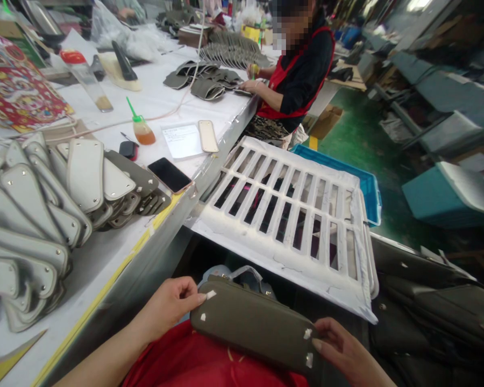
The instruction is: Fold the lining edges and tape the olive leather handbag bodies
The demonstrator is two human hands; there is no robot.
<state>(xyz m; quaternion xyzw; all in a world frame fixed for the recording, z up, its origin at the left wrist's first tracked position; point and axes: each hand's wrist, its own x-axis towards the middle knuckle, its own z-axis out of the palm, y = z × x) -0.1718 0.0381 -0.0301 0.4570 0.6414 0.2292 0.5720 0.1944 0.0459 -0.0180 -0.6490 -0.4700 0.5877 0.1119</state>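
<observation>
A long dark olive panel with rounded corners [250, 322] lies across my lap, over a red apron [210, 360]. Small white tabs sit near its corners, two at each end. My left hand [179, 298] pinches the panel's left end, thumb on the upper tab there. At the opposite end my right hand [334, 341] grips the edge, its thumb on top beside the two tabs and its fingers partly hidden behind. Just beyond the panel, a pale strap or handle [248, 273] and bits of metal hardware show.
On the left table lie piles of pale grey panels [32, 226], a phone [170, 174], a glue bottle [143, 131] and a paper note [183, 141]. A white slatted rack [282, 209] stands ahead, with a blue crate [371, 188] behind. A co-worker [294, 80] handles dark pieces at the table.
</observation>
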